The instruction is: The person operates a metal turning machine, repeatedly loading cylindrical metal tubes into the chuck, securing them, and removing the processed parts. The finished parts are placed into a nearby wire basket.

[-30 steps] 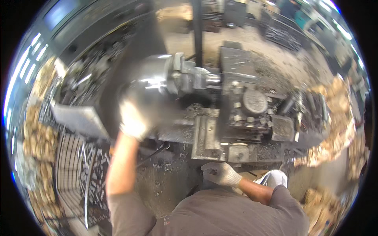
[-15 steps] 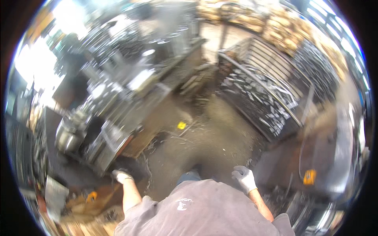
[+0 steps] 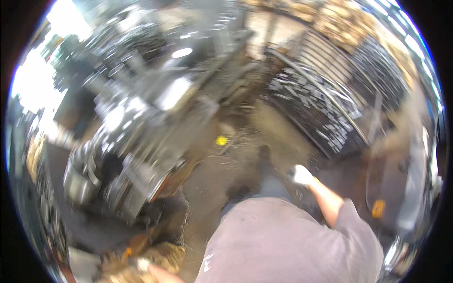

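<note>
My right hand (image 3: 303, 175), in a white glove with darker fingertips, is stretched forward over the floor beside my leg. It is nearest to the metal crate (image 3: 325, 111) of loose metal pieces, with a gap between them. Nothing can be made out in it, and its fingers are smeared by motion. My left hand (image 3: 143, 264), also in a white glove, hangs low at the left near a crumpled tan heap (image 3: 165, 257). Whether it touches the heap I cannot tell, as its fingers are too blurred.
A large grey machine (image 3: 141, 141) with a shiny metal cylinder (image 3: 81, 181) stands at the left. A yellow object (image 3: 221, 140) lies on the floor ahead. At the right is a dark surface with an orange object (image 3: 378, 208). Tan bundles (image 3: 347, 26) are piled at the far right.
My right hand has moved forward and up in the view. My left hand has dropped back and lower. My body has shifted right, with one leg now further forward.
</note>
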`<state>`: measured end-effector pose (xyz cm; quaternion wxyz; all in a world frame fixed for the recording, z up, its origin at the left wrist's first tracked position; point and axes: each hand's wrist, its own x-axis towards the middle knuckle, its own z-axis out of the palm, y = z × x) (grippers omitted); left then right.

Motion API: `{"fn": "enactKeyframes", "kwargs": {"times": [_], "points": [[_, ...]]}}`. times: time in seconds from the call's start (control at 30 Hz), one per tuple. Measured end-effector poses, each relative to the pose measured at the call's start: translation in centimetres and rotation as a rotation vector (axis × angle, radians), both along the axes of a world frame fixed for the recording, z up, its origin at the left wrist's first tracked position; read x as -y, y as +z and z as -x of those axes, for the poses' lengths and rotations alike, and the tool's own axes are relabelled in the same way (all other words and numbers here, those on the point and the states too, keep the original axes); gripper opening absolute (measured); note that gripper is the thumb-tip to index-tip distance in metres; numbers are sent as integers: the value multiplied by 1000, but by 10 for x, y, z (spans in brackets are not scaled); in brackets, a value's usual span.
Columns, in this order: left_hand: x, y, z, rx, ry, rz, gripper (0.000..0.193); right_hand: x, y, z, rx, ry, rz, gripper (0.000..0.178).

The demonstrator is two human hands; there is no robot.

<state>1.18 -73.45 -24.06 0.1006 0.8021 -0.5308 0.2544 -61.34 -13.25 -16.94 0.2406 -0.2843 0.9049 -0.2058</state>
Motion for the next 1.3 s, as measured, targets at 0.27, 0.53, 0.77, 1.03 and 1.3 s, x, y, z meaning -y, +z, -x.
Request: {"fn": "enactKeyframes", "kwargs": {"times": [0.27,0.53,0.77,1.03,1.3], "points": [[-46,-43,269,-435,-634,-495,41,-3,31,105,98,-115,-136,42],[-175,-59,550,-1651,-363,-1410,34,-131,-26,209,81,-363,92,38],[-452,35,989,-567,-1841,-1096,34,-317,-4,421,-174,-834,207,31],[-634,-31,1258,-83,-2425,-849,29,-532,-228,688,37,-385,-970,68],[-643,-42,1279,119,-2373,-905,35,-660,-412,849,-291,-132,-1195,67]]}}
